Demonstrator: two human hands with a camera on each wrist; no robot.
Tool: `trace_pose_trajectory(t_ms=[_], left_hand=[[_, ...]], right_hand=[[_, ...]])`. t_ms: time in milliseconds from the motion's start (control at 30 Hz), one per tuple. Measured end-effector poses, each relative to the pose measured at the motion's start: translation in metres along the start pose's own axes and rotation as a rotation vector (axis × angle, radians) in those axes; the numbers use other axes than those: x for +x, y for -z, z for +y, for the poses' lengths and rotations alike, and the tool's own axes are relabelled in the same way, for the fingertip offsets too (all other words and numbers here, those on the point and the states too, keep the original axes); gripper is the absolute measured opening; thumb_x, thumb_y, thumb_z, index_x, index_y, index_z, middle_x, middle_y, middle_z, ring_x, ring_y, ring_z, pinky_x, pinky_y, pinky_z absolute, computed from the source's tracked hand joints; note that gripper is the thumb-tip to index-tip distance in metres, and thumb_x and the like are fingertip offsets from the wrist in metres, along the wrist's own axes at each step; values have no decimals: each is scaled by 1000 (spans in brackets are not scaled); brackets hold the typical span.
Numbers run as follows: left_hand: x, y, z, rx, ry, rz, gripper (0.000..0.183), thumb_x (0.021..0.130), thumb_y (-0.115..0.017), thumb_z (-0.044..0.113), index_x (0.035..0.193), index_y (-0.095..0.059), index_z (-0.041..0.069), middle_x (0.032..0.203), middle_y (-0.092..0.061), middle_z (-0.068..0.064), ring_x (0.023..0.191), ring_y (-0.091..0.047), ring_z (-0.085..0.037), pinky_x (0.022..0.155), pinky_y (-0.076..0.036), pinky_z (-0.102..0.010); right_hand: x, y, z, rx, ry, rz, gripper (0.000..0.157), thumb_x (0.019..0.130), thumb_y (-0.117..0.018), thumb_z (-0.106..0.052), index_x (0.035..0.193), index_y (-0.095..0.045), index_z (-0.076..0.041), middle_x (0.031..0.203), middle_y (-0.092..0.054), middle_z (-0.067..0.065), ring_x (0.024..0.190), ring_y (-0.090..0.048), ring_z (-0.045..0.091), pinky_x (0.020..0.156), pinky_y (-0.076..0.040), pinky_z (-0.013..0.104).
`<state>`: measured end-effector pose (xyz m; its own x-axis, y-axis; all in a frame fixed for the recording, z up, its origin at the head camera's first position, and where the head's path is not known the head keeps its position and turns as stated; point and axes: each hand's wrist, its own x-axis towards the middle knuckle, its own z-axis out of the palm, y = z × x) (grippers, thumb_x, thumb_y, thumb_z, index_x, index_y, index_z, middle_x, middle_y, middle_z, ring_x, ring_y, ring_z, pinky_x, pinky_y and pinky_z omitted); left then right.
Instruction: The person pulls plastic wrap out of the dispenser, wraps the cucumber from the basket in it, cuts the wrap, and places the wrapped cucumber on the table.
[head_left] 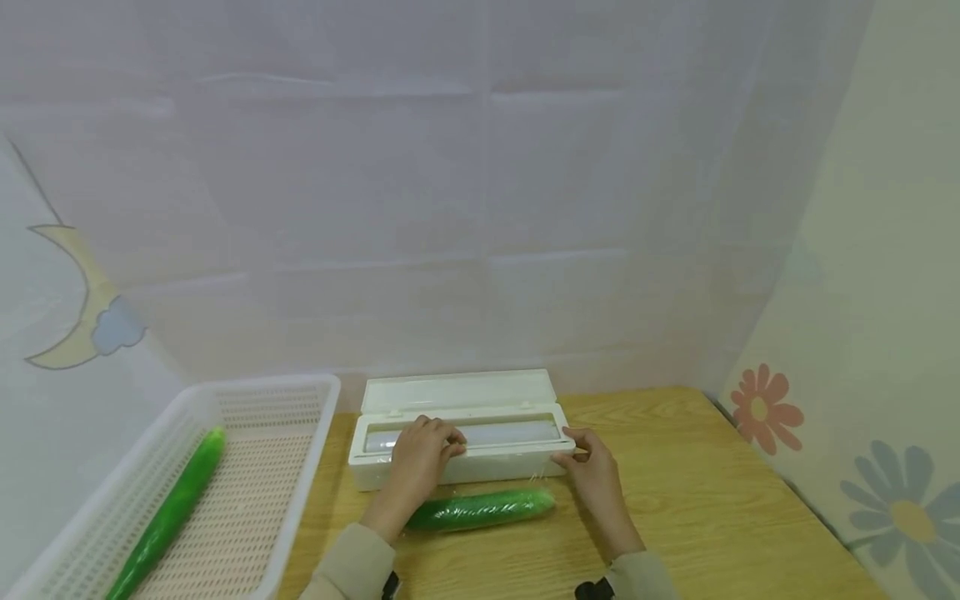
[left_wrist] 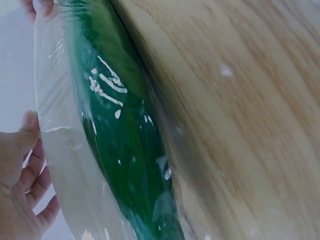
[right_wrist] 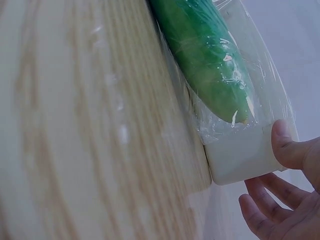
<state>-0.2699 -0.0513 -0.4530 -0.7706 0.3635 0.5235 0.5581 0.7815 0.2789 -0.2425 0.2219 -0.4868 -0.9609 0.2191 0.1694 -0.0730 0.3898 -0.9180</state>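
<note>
A white cling film dispenser (head_left: 465,468) stands on the table with its lid (head_left: 459,392) raised at the back and a film roll (head_left: 502,433) inside. In front lies a green cucumber (head_left: 483,510), covered by clear cling film (left_wrist: 60,135) that runs up to the dispenser's front edge. My left hand (head_left: 420,454) rests over the dispenser's left half, thumb at the front edge and fingers loosely bent. At the right front corner, my right hand (head_left: 594,471) grips the dispenser, its thumb (right_wrist: 282,135) on the front and the other fingers around the end.
A white perforated basket (head_left: 300,500) stands at the left, with another green cucumber (head_left: 168,512) lying in it. The wooden table (head_left: 690,492) extends to the right. A pale hanging sheet (head_left: 480,208) rises behind the table, and a flower-printed wall (head_left: 862,333) stands on the right.
</note>
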Motion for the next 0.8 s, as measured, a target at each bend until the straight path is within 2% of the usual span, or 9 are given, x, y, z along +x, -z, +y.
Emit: trace_pose_trajectory(t_ms=[167, 333, 600, 800], left_hand=[[-6, 7, -10, 55, 34, 18, 10, 79, -71, 29, 87, -69, 24, 87, -65, 11, 79, -52, -10, 74, -45, -30], [-13, 16, -15, 62, 64, 10, 11, 79, -70, 30, 89, -68, 24, 87, -64, 11, 83, -53, -11, 78, -45, -32], [-13, 15, -15, 16, 123, -39, 13, 84, -67, 34, 94, -66, 25, 90, -61, 11, 89, -51, -12, 84, -43, -34], [-13, 15, -19, 22, 112, -24, 12, 81, -69, 36, 88, -66, 27, 87, -60, 13, 86, -51, -12, 81, -43, -33]], right_hand=[[1, 0, -1, -55, 21, 17, 40, 83, -70, -16, 119, -57, -8, 118, -57, 17, 91, -60, 25, 71, -52, 26], [3, -1, -1, -74, 37, 27, 42, 81, -71, -12, 121, -57, -8, 119, -56, 19, 88, -60, 27, 67, -52, 26], [3, 0, -3, -54, 13, 2, 41, 83, -70, -13, 121, -56, -8, 121, -55, 18, 92, -59, 26, 70, -52, 27], [2, -3, -2, -50, 16, 16, 42, 82, -71, -10, 121, -56, -8, 119, -56, 18, 90, -60, 27, 68, -52, 26]])
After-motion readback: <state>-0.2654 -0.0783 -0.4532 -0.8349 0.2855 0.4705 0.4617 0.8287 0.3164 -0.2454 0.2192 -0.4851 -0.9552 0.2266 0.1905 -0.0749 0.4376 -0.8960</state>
